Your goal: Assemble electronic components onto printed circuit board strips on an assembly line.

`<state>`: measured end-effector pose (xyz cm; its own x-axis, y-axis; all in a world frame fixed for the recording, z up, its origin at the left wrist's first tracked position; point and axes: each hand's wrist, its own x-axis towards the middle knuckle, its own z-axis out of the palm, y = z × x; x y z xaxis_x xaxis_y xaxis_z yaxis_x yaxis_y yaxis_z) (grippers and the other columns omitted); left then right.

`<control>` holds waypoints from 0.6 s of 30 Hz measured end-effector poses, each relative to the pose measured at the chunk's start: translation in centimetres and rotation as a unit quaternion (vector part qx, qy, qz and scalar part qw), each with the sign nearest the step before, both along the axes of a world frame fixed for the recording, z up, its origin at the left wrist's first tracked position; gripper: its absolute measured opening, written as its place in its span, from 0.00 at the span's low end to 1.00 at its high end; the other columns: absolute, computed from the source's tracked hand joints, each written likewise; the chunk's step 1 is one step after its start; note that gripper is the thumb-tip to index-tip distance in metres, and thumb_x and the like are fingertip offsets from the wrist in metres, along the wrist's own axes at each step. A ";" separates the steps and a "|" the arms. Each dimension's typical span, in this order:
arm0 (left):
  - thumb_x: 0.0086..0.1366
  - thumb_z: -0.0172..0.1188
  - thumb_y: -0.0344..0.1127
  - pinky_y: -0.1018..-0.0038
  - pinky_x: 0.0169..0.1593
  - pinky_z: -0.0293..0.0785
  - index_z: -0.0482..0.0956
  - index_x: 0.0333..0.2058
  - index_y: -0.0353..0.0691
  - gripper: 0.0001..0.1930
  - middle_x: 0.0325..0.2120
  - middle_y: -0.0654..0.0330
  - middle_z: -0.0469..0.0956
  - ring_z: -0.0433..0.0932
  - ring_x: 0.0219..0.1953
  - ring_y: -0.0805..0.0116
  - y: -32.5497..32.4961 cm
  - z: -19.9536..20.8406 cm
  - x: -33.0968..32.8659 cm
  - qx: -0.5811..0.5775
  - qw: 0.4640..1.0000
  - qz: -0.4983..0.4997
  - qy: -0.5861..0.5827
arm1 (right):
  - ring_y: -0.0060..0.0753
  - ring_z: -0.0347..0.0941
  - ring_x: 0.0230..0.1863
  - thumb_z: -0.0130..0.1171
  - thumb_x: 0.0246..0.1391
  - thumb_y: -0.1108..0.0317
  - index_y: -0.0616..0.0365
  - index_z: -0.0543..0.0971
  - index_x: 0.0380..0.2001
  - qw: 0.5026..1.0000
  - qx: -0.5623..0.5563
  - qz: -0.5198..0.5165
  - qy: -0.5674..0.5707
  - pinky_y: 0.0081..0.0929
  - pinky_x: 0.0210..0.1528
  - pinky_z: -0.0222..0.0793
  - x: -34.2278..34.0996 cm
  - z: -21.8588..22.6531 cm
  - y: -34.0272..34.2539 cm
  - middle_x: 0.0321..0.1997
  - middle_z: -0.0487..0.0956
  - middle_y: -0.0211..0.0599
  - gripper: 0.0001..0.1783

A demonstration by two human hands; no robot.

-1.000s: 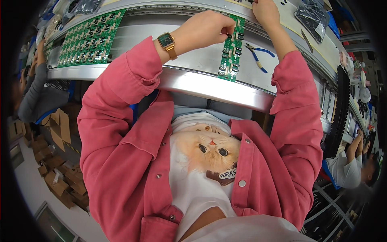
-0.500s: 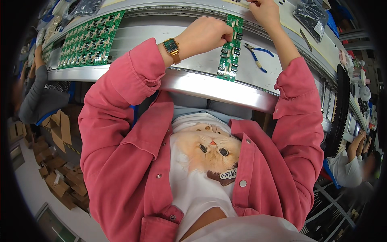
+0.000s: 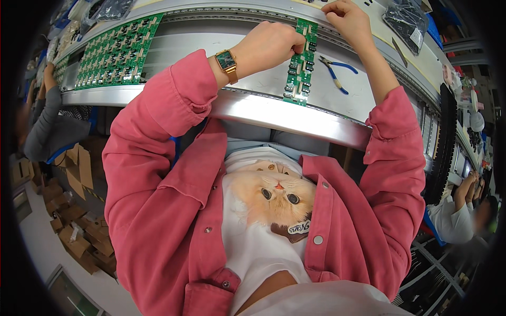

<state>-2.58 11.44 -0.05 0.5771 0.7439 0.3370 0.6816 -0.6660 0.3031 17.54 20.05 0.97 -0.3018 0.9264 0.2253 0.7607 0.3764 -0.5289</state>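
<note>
My left hand (image 3: 271, 45) has its fingers curled narrow at the far half of the slim green circuit-board strip (image 3: 299, 73), which lies across the metal conveyor bed (image 3: 263, 79) with its near end at the silver front rail (image 3: 253, 107); I cannot tell whether they pinch anything. My right hand (image 3: 352, 22) hangs by the far ledge (image 3: 376, 19), thumb and forefinger close together, and I cannot make out anything between them. To work well here, I'd steady the strip with light fingertips and press only straight down, so its neighbouring black parts stay upright. Right of the strip, the blue-and-yellow-handled cutting pliers (image 3: 330, 63) take up room; leftward, beneath my forearm, bare bed runs to the large populated board panel (image 3: 117, 51)
</note>
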 end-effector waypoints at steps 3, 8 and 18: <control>0.51 0.55 0.26 0.69 0.34 0.74 0.82 0.26 0.42 0.07 0.25 0.61 0.80 0.77 0.25 0.59 0.2 0.6 -0.3 0.014 1.000 0.001 0.023 | 0.24 0.75 0.31 0.56 0.49 0.71 0.55 0.82 0.39 0.997 -0.075 0.003 0.015 0.20 0.37 0.70 -0.1 0.7 -1.4 0.33 0.82 0.34 0.13; 0.50 0.54 0.28 0.64 0.32 0.74 0.80 0.30 0.35 0.09 0.24 0.50 0.80 0.77 0.25 0.49 6.5 2.1 -0.9 -0.102 0.993 -0.044 0.027 | 0.24 0.74 0.28 0.55 0.46 0.77 0.55 0.83 0.33 0.983 -0.118 0.055 0.131 0.20 0.34 0.71 0.4 -0.7 -2.8 0.30 0.81 0.32 0.11; 0.52 0.51 0.29 0.58 0.36 0.73 0.79 0.29 0.35 0.08 0.27 0.46 0.79 0.76 0.29 0.43 14.9 -3.3 -1.0 0.085 0.980 0.176 -0.030 | 0.26 0.75 0.30 0.53 0.47 0.79 0.55 0.83 0.35 0.991 -0.079 0.078 0.068 0.20 0.37 0.70 0.3 -1.7 -3.8 0.32 0.82 0.31 0.13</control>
